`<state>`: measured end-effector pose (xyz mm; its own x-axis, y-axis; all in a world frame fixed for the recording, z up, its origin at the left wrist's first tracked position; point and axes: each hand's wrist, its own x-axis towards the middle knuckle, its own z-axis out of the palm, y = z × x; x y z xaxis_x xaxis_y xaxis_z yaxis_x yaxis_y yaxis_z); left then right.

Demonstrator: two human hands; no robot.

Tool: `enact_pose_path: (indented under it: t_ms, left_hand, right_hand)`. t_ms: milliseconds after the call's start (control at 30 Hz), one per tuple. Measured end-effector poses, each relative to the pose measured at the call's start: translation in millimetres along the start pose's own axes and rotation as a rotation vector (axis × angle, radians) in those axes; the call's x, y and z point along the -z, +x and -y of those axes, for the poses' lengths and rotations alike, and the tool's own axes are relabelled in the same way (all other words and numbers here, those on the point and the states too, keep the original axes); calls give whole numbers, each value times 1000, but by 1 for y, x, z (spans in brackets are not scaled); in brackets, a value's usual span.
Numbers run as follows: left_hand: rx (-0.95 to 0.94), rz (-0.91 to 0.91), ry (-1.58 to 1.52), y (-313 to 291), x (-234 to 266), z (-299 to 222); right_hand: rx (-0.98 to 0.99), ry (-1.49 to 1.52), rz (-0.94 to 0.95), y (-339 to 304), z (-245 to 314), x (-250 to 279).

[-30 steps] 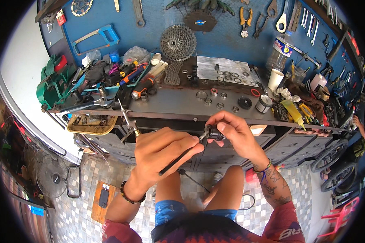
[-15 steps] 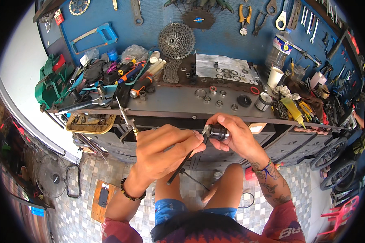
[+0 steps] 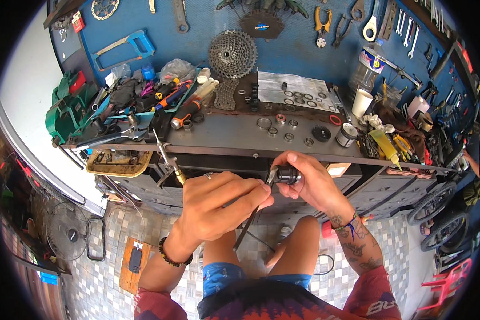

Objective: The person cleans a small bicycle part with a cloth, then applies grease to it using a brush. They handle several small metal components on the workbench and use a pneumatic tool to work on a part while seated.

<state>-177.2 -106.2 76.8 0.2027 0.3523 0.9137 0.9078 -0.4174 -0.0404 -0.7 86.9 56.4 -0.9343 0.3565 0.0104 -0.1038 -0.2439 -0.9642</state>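
One left hand, one right hand, one slim black-handled tool and one black cylinder. From mid-view, I get six loose metal rings and one black disc on the table around 2 o'clock, and one paper sheet at 1 (tiny rings on that are too small to count, sorry). Also one cup and one bottle at 2, one yellow tube at 3, one cassette at 12, one hacksaw between 10 and 11, one fan at 8.
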Motion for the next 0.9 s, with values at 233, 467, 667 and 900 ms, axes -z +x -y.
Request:
enact_pose_path:
  t_ms: [233,467,667,900]
  left_hand:
    - [119,27,-44,5,4,-3]
    - [442,-42,-143,3,-3,-3]
    - [1158,-91,-549,-1,-5,3]
    - [1048,-482,-522,9,11,41]
  right_hand:
    - [65,-80,-17,0,0,-11]
    - [142,-201,26,-1,-4,-6]
    - [193,-259,54,-6,-6,-5]
    - [436,-572,-119,7,-9,0]
